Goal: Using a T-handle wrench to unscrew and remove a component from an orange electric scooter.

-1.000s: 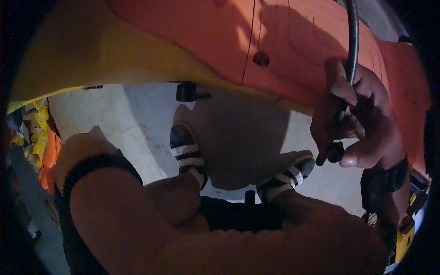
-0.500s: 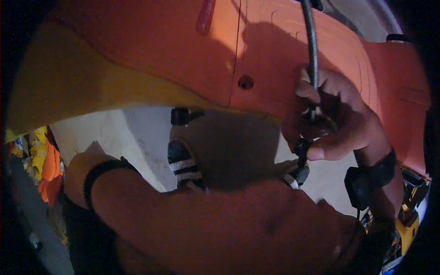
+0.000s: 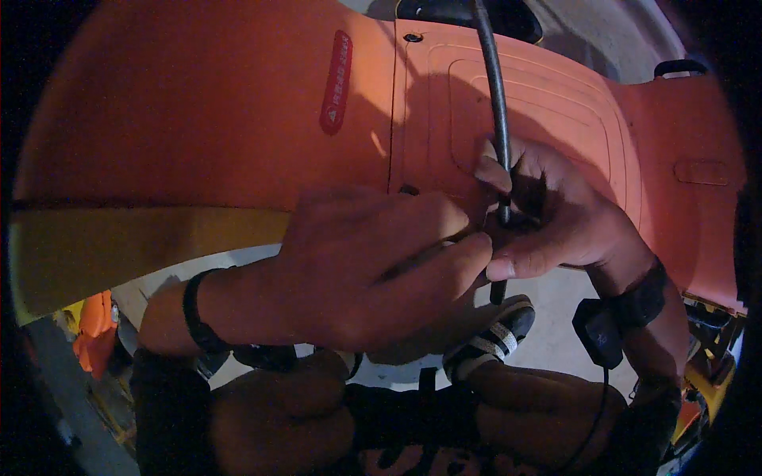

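A dark cable or thin hose comes down from the top edge to my right hand, whose fingers are curled round its lower end. My left hand meets it from the left, thumb and forefinger pinched together close to the right thumb. What lies between the left fingertips is hidden. A short dark piece sticks out below the fingers; whether it joins the cable I cannot tell. Both hands are in front of the near edge of a large orange panel.
The panel bears a red label strip, a raised-line cover and a small hole. Its lower border is yellow. Below are my shoe and pale floor. Orange and yellow pieces lie at the left.
My left hand has come up from the lower left to meet the right hand. The right hand and cable have shifted slightly left in view. More of the panel's top now shows.
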`<state>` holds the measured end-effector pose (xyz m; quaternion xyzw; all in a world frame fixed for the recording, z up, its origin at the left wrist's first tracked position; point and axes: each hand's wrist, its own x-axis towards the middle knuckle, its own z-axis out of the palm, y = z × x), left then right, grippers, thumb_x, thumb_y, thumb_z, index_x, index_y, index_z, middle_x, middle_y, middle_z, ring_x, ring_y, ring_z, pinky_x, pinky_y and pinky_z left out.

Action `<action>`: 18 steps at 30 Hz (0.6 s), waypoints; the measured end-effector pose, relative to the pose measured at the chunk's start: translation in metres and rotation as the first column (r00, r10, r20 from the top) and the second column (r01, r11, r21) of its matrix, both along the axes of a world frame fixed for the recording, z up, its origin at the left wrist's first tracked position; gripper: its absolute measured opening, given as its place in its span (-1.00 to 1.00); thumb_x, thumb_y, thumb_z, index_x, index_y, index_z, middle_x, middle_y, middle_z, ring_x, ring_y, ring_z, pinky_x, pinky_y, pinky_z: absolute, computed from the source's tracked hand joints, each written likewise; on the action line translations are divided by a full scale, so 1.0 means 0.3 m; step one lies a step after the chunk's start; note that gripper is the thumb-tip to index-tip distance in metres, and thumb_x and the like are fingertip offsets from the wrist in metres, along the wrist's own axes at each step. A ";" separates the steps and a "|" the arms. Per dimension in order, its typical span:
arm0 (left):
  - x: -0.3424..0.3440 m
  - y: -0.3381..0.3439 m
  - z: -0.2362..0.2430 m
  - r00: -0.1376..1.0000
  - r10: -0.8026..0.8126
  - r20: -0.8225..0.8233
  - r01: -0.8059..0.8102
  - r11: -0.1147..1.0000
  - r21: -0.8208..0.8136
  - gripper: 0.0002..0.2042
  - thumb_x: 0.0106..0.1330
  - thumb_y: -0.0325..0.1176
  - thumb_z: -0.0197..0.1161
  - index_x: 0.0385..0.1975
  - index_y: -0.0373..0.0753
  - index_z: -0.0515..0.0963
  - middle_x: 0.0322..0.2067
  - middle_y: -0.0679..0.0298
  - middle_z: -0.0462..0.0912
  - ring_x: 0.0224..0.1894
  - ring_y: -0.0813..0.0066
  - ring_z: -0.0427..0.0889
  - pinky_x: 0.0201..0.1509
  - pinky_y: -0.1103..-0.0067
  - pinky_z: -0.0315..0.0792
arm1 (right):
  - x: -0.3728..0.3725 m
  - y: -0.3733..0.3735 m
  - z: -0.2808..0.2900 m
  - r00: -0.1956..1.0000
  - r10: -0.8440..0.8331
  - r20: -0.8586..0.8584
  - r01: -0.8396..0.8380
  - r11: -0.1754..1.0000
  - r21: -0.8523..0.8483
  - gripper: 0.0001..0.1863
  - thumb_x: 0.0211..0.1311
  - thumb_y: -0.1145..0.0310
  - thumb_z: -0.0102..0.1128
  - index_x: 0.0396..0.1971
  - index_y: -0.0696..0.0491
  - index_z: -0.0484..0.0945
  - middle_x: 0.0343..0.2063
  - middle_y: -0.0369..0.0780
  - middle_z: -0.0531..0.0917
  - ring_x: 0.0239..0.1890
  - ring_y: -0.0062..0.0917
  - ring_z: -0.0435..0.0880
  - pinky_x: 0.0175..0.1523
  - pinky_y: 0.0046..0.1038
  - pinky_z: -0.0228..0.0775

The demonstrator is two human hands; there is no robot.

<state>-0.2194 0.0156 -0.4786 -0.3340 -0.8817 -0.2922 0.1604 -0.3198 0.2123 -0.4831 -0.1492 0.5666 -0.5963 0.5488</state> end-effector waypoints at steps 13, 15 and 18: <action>-0.017 -0.004 -0.011 0.995 -0.056 -0.081 0.064 0.993 0.100 -0.77 -0.02 -0.46 0.25 -0.34 -0.38 0.53 -0.51 0.26 0.51 -0.58 0.49 0.55 -0.65 0.61 0.43 | 0.024 0.002 0.009 0.981 -0.195 0.004 0.195 0.981 0.016 -0.38 -0.46 0.51 0.49 -0.37 -0.02 0.22 -0.39 -0.38 0.28 -0.45 -0.68 0.39 -0.40 -0.62 0.22; -0.020 -0.015 -0.020 0.994 -0.050 -0.100 0.061 0.992 0.110 -0.77 -0.03 -0.46 0.26 -0.34 -0.38 0.53 -0.52 0.26 0.50 -0.58 0.49 0.55 -0.65 0.61 0.42 | 0.012 -0.010 0.014 0.990 -0.144 0.006 0.144 0.990 -0.013 -0.39 -0.43 0.53 0.48 -0.37 -0.02 0.22 -0.40 -0.38 0.29 -0.44 -0.68 0.41 -0.40 -0.62 0.22; -0.008 -0.029 -0.022 0.995 -0.061 -0.078 0.067 0.994 0.081 -0.76 -0.04 -0.45 0.26 -0.34 -0.37 0.52 -0.53 0.27 0.49 -0.59 0.50 0.55 -0.66 0.62 0.41 | 0.018 -0.027 0.008 0.995 -0.102 0.004 0.102 0.994 -0.049 -0.41 -0.36 0.58 0.45 -0.37 -0.03 0.19 -0.46 -0.39 0.32 -0.49 -0.70 0.43 -0.45 -0.66 0.19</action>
